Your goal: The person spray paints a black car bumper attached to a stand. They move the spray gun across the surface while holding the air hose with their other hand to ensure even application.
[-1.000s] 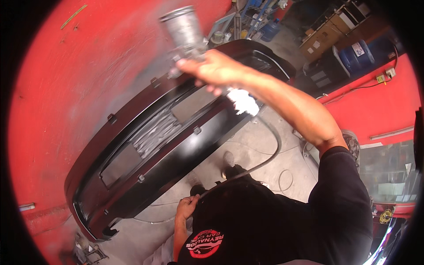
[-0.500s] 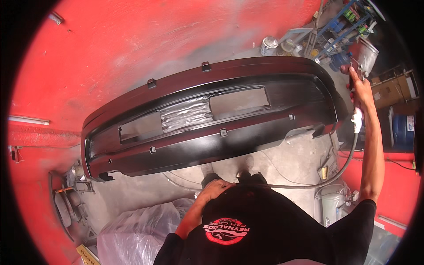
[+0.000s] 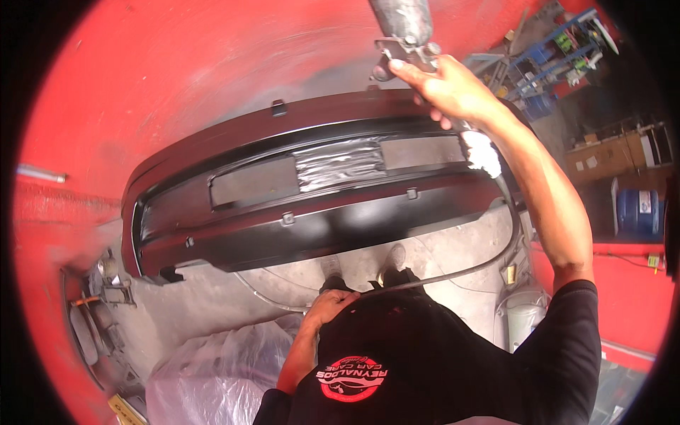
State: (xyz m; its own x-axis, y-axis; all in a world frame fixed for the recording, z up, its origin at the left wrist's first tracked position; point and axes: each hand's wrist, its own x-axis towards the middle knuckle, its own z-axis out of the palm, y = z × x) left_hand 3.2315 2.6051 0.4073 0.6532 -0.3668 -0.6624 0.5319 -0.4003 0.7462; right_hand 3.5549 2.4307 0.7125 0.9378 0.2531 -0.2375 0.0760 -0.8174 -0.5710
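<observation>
My right hand [image 3: 453, 92] is wrapped round the handle of a spray gun [image 3: 404, 53] with a grey metal cup, held up over the far right part of a dark car bumper [image 3: 333, 230]. White wrapping [image 3: 482, 152] covers the joint under the gun's handle. From there a dark air hose [image 3: 467, 273] loops down and across to my waist. My left hand [image 3: 331, 307] is closed around the hose there, its fingertips partly hidden. The bumper is raised above the floor, with crinkled covering [image 3: 340, 164] between two rectangular openings.
A red wall [image 3: 177, 78] rises behind the bumper. Plastic sheeting [image 3: 219, 368] covers something at lower left. To the right are a blue rack [image 3: 552, 53], a blue drum [image 3: 637, 212] and a grey container [image 3: 523, 319]. Thin hoses trail over the concrete floor [image 3: 205, 304].
My right hand has swung the spray gun left and inward, from beyond the bumper's right end to above its far edge. The hose followed. My left hand stays at my waist.
</observation>
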